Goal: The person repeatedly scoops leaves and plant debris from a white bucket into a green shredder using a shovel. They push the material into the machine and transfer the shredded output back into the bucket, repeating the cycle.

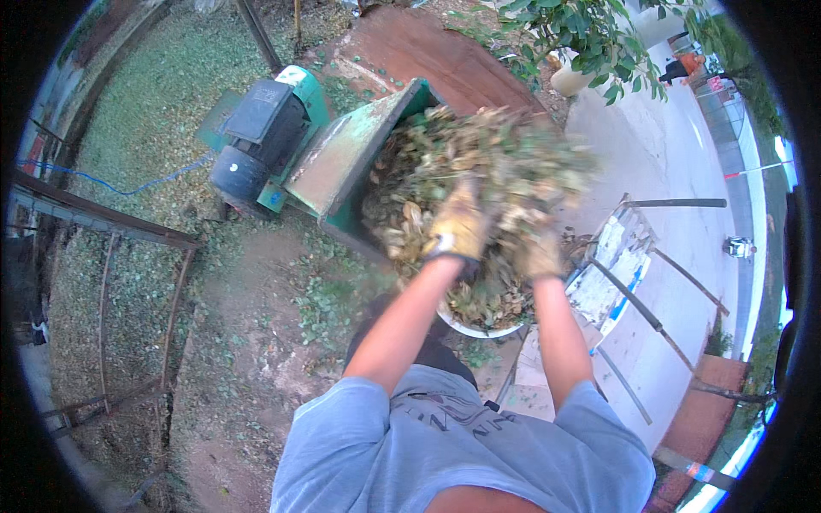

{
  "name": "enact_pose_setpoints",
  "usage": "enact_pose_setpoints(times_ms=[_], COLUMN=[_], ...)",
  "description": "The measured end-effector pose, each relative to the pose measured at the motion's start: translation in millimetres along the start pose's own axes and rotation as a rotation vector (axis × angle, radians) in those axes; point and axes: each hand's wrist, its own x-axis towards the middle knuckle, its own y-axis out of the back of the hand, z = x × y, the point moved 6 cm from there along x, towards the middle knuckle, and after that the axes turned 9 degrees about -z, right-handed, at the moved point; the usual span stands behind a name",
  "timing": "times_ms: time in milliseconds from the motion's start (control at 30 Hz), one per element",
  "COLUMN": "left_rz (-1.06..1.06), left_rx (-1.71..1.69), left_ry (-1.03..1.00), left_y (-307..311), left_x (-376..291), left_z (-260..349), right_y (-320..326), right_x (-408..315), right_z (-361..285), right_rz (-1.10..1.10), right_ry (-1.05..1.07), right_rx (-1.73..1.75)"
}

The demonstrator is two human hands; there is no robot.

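Observation:
Both my hands wear yellowish work gloves and are deep in a big, motion-blurred bundle of dry and green leaves [513, 154]. My left hand [457, 231] holds the bundle from its near left side, fingers pointing away from me. On the right, my right hand [542, 256] grips the near side of the same bundle; its fingers are blurred and partly covered by leaves. Left of the bundle is the tilted green metal hopper [365, 144] of a machine, and leaves hide most of its mouth. Below my hands, more leaves fill a round container with a white rim [478, 332].
A dark electric motor [263, 134] is mounted beside the hopper, with a blue cable [122, 191] running left. Shredded leaves [141, 109] cover the ground there. At right lies a white-topped wooden frame with protruding legs [616, 276]. Leafy branches [577, 38] hang above; a distant person [685, 67] is at upper right.

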Motion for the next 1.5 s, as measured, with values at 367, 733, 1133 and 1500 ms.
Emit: enact_pose_setpoints(times_ms=[367,733,1133,1500], left_rz=[0.126,0.364,0.338,0.301], left_rx=[0.394,0.83,0.813,1.028], left_ry=[-0.131,0.046,0.204,0.319], left_y=[38,179,168,195], left_x=[-28,-38,-30,-7], left_z=[-43,-105,-110,-143], right_y=[-160,-322,-285,-118], right_x=[53,72,70,-140], right_z=[3,-83,-128,4], right_rz=[0.001,-0.481,-0.354,0.239], right_ry=[-0.007,-0.211,-0.171,-0.303], right_rx=[0.366,-0.031,0.392,0.901])
